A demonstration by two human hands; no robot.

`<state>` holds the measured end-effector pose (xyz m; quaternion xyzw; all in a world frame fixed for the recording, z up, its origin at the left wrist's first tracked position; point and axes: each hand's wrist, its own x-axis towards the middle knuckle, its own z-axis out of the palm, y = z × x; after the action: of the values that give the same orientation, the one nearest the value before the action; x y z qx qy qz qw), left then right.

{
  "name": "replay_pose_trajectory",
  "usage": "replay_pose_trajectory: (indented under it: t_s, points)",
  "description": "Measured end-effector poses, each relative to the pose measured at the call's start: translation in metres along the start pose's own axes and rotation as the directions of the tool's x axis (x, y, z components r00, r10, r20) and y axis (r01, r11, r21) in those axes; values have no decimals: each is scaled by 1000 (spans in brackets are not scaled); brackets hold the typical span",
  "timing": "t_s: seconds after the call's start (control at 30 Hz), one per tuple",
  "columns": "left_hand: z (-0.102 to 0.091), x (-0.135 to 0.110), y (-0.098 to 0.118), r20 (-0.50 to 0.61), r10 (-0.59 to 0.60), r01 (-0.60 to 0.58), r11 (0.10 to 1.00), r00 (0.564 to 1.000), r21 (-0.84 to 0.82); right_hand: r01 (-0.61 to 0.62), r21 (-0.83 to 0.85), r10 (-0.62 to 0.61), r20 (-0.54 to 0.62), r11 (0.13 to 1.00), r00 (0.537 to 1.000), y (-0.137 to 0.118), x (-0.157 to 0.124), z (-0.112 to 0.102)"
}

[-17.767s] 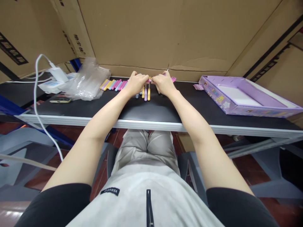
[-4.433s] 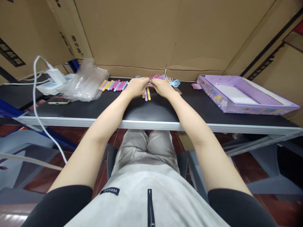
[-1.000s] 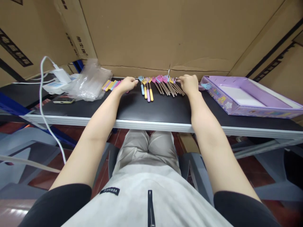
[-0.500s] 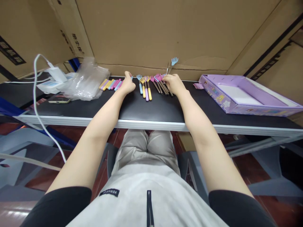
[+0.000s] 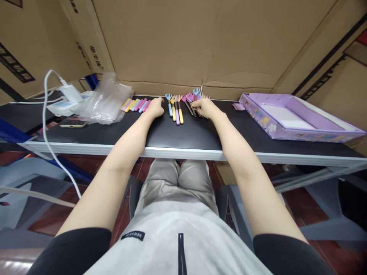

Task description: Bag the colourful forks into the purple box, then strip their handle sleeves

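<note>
My left hand is closed, its fingers curled beside the right end of a row of loose coloured handles; what it grips, if anything, is hidden. My right hand is closed on a small back scratcher with a blue claw-shaped head, held low over others. Under and around these fingers lie back scratchers with pink heads and bare dark rods, partly covered by the hand. Between my hands, several back scratchers with blue, yellow and purple handles lie side by side.
On the left are clear plastic bags, a phone-like device and a white charger with its cable. A purple box tray stands at right, near a small pink packet. Cardboard walls the table's back.
My right hand has moved left and down, bringing the blue-headed back scratcher from its raised place down over the pink-headed ones. The left hand has barely shifted.
</note>
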<state>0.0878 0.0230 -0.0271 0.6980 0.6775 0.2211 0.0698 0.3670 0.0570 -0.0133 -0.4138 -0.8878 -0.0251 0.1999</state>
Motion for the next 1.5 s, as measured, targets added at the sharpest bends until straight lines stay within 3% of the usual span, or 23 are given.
replay_pose_trajectory:
  t_s: [0.1,0.27,0.53,0.87,1.2,1.37,1.5]
  points:
    - [1,0,3,32,15,-16,998,999,57,-66,60,61,80,996,995,5,-2,-2]
    - [6,-2,4,56,-9,-1,984,998,178,-163,121,151,101,979,983,9,-7,-9]
    - [7,-1,-1,68,-14,4,990,998,143,-249,170,223,159,954,962,5,-13,-16]
    - [-9,-8,1,17,-28,26,995,999,92,-297,116,288,88,948,954,16,-10,-8]
    - [-2,-1,-11,38,-78,73,991,996,116,-296,171,290,57,940,955,15,-9,-4]
    - [-9,-8,-5,96,-106,88,980,990,180,-308,138,305,44,941,952,14,-8,-4]
    - [-10,-13,3,75,-75,56,972,994,227,-342,130,335,75,931,939,6,-9,-10]
